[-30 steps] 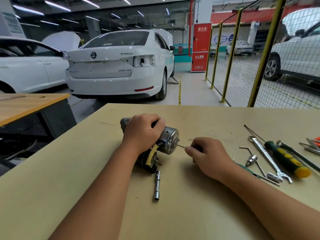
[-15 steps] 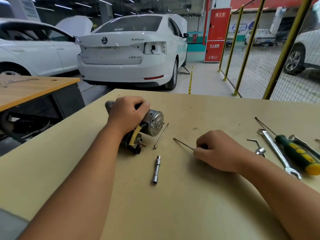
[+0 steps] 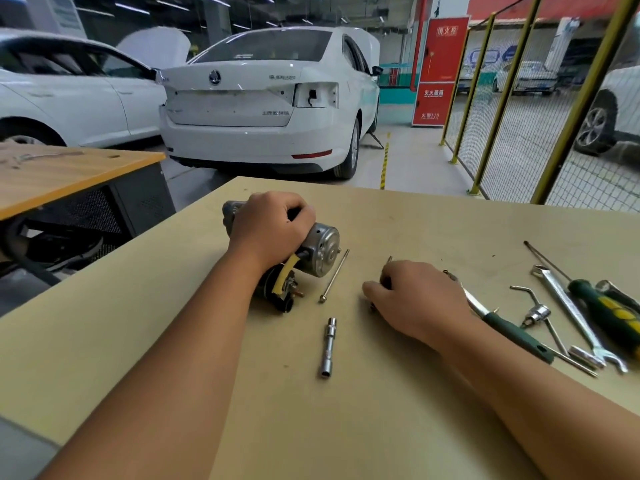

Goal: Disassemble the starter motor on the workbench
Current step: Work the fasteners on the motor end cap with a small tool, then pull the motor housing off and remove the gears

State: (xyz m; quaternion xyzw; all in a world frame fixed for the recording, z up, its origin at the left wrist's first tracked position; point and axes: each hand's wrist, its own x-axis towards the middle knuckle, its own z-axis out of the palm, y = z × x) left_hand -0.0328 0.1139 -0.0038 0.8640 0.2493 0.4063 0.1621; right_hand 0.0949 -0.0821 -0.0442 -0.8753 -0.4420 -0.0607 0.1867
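Note:
The starter motor (image 3: 320,249) lies on its side on the workbench (image 3: 381,410), its round silver end cap facing right. My left hand (image 3: 270,226) grips its body from above. One long through bolt (image 3: 334,276) lies loose just right of the end cap. My right hand (image 3: 412,296) rests on the bench further right, fingers curled round a second long bolt (image 3: 389,259); only its tip shows above the knuckles.
A socket extension (image 3: 328,347) lies in front of the motor. Right of my right hand lie pliers with green handles (image 3: 512,332), an L-shaped socket wrench (image 3: 535,311), an open-end spanner (image 3: 571,310) and a green-yellow screwdriver (image 3: 606,310). White cars and a yellow mesh fence stand behind.
My right hand drew the second long bolt out of the end cap, carried it right and lowered it toward the bench. The left hand kept hold of the motor.

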